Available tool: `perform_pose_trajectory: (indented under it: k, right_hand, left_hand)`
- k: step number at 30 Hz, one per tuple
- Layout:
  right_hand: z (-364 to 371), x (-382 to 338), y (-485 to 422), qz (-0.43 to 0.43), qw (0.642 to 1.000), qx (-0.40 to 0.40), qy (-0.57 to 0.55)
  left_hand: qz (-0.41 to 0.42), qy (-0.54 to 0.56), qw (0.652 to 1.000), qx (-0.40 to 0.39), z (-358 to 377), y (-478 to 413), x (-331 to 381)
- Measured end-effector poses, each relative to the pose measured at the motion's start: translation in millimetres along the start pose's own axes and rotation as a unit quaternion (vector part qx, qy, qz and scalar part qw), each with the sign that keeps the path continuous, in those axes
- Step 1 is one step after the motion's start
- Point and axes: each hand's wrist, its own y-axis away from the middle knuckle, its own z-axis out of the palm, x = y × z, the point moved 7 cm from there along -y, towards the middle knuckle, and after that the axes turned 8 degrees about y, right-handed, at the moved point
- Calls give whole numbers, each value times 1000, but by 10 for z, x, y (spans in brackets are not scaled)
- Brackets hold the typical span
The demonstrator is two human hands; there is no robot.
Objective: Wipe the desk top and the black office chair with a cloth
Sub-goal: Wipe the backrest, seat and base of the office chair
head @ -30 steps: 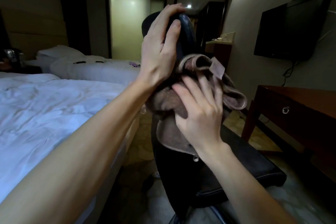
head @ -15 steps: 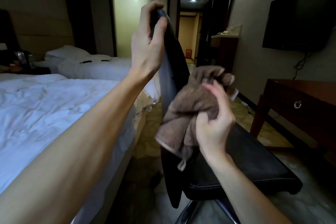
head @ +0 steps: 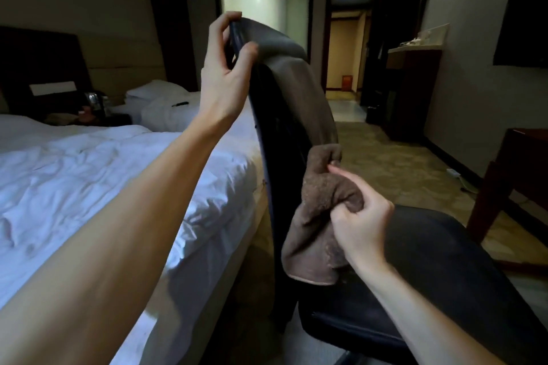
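The black office chair [head: 299, 115] stands at centre frame, its tall backrest running nearly upright with the top edge tipped toward the upper left, seen almost edge-on; its seat stretches toward the lower right and is cut off by the frame's bottom edge. The left hand [head: 225, 74] pinches the backrest's top rim, thumb on the near face, fingers [head: 228, 19] curled over the far side (their tips hidden). The right hand [head: 360, 225] bunches a brown, nubby cloth [head: 314, 216] against the backrest's lower edge, fingers closed around its folds; the cloth hangs lengthwise downward, its hem just above the seat. A white bed [head: 89, 175] fills the left of the frame. The wooden surface [head: 516, 157] at the right edge is mostly cropped
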Motion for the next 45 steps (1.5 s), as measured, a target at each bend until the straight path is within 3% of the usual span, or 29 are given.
perform_pose_trajectory:
  k: [3,10,15,20,23,25,27,31,38,40,45]
  right_hand:
    - [0,79,-168,7,998,56,-40]
    - [-159,622,-382,159,972,137,-105]
    - [51,707,-522,153,979,90,-104]
    - [576,381,-1204,62,992,38,-103]
    - [888,147,-1720,31,993,51,-97]
    - [1041,44,-2020,19,996,59,-66]
    - [1254,-15,-2206,5,1000,14,-6]
    - [1726,188,-1986,38,987,-140,64]
    - [1261,484,-1471,-87,982,-162,39]
    - [1100,614,-1623,-77,988,-134,15]
    - [580,952,-2679,23,994,106,-15]
  left_hand:
    - [-20,-28,999,27,7,-109,-201]
    - [-17,-27,996,81,169,-259,-479]
    - [-19,-34,996,79,188,-389,-712]
    - [-23,-50,996,66,140,-523,-849]
    - [-44,-25,996,74,138,-562,-911]
    - [-49,-1,994,94,181,-547,-928]
    - [-50,-14,991,126,216,-514,-949]
    - [-58,-113,973,191,200,-469,-1079]
    - [-37,-112,975,190,184,-626,-1382]
    - [-35,-107,978,178,208,-675,-1460]
    - [-53,-104,979,166,305,-889,-1765]
